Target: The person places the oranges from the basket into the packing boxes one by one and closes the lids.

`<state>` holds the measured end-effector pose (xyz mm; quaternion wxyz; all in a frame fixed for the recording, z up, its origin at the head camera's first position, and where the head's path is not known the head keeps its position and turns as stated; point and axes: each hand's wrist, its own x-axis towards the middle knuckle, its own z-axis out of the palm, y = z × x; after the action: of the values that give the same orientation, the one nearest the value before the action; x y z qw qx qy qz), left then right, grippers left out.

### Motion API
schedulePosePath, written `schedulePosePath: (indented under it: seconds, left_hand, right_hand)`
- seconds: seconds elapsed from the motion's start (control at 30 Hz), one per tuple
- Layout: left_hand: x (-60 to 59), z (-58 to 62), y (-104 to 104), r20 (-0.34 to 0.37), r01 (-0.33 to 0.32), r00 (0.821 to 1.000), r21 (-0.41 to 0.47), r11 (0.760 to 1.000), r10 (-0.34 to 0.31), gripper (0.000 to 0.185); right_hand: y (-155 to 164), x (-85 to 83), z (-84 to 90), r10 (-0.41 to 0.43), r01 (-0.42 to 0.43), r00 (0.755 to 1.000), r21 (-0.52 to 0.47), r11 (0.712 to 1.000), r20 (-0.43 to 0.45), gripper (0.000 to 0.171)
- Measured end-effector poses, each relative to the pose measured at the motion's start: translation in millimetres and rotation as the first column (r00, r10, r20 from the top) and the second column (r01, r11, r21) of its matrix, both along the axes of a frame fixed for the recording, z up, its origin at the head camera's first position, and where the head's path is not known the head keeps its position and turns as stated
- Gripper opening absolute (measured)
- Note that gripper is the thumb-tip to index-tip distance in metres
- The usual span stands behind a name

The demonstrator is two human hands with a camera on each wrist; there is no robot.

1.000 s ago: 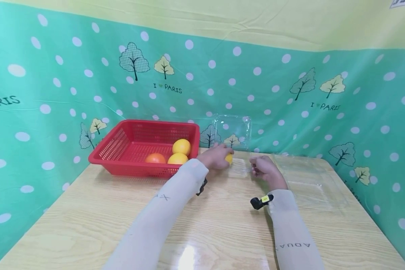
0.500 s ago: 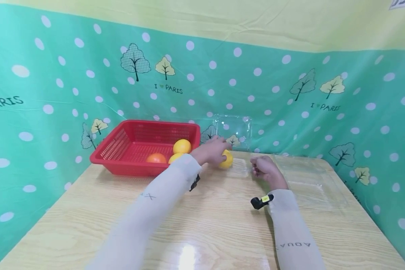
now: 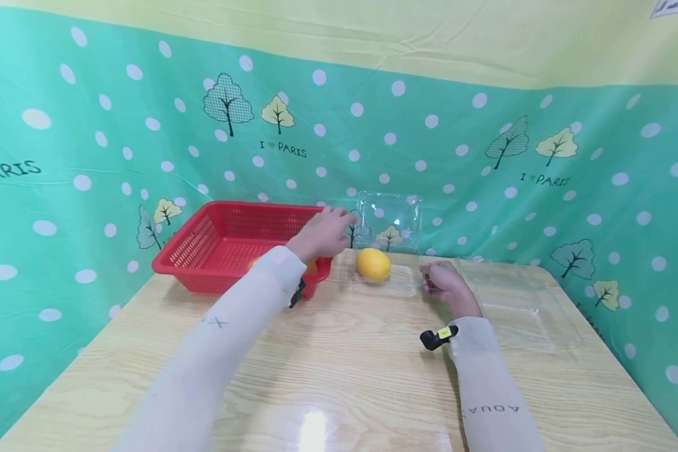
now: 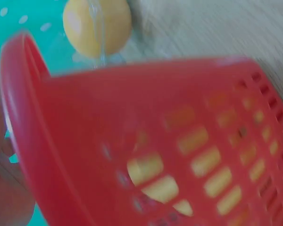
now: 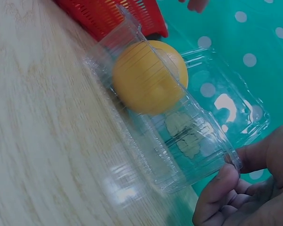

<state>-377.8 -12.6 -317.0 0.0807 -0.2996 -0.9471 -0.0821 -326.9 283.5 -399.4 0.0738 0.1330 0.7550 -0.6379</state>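
Note:
An orange (image 3: 373, 265) sits inside a clear plastic clamshell box (image 3: 403, 280), near its left end. The box's hinged lid (image 3: 394, 210) stands raised behind it, against the curtain. In the right wrist view my right hand (image 5: 262, 186) pinches the box's rim between thumb and fingers. My left hand (image 3: 324, 231), holding nothing, hovers above the right rim of the red basket (image 3: 194, 275), fingers loosely bent. In the left wrist view the basket's slotted wall (image 4: 85, 122) covers most of the picture, with fruit showing through the slots. My left forearm partly hides the fruit inside.
More clear plastic containers (image 3: 533, 307) lie at the right of the wooden table (image 3: 339, 370). A green dotted curtain (image 3: 463, 169) rises right behind the table and along both sides.
My left hand has let go of the orange in the box and moved left and up, over the basket's right rim. The right hand stays in place.

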Motion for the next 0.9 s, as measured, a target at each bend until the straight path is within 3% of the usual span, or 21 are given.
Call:
schedulePosePath:
  seconds: [0.27,0.4,0.57,0.77,0.9]
  left_hand:
    - [-10.4,-4.3,-29,0.032,-0.135,0.990,0.032,0.990,0.134,0.065]
    - [-11.7,-7.1,-45,0.097,-0.183,0.979,0.049,0.982,0.177,0.070]
    - [-15.0,-16.0,-60,0.203,-0.247,0.951,0.037,0.968,0.235,0.075]
    - [-17.9,-26.3,-70,0.348,-0.296,0.903,0.081,0.952,0.251,0.082]
    - [-18.4,-27.1,-70,0.399,-0.277,0.892,0.115,0.954,0.211,0.084]
  right_hand:
    - [-2,-2.3,-3.3,0.004,-0.004,1.000,-0.017,1.000,-0.008,0.021]
    - [-2,-3.5,-4.7,0.004,-0.004,1.000,-0.018,1.000,-0.015,0.022]
    - [-1,-2.6,-3.8,0.006,-0.006,1.000,-0.010,1.000,-0.013,0.022]
    - [-1,-1.8,-2.8,0.007,-0.007,1.000,-0.022,1.000,-0.013,0.023]
    - [-1,-2.4,-2.7,0.009,-0.010,1.000,-0.019,1.000,-0.013,0.021]
